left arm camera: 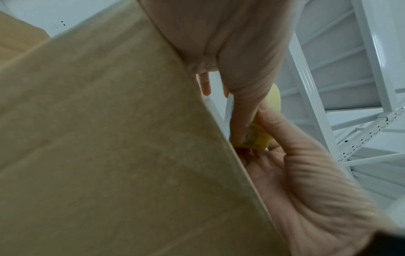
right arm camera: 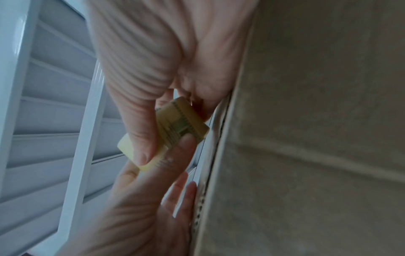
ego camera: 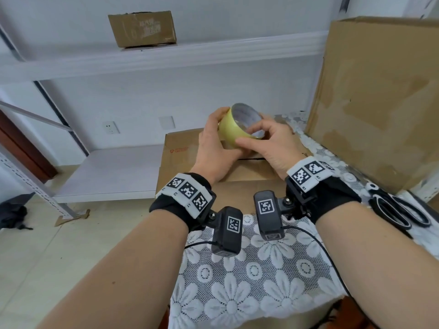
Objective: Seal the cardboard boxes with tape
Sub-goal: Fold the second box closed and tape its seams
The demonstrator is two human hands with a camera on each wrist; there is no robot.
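Three cardboard boxes show: a low box [ego camera: 187,150] with closed flaps on the lace-covered table [ego camera: 237,293], a tall box [ego camera: 380,103] beside it, and a shelf box [ego camera: 142,28]; contents hidden. One tape roll [ego camera: 234,129] is held above the low box, left hand [ego camera: 213,150] and right hand [ego camera: 273,146] both curled round it. One pair of scissors [ego camera: 399,210] lies nearby.

Tape end [ego camera: 247,138] perhaps under fingers

A storeroom or packing room in a home: white metal shelving [ego camera: 166,55] with a cardboard box [ego camera: 142,28] on it, a tall carton [ego camera: 380,91], a lace tablecloth [ego camera: 249,293], scissors [ego camera: 399,210], a tiled floor [ego camera: 59,245].
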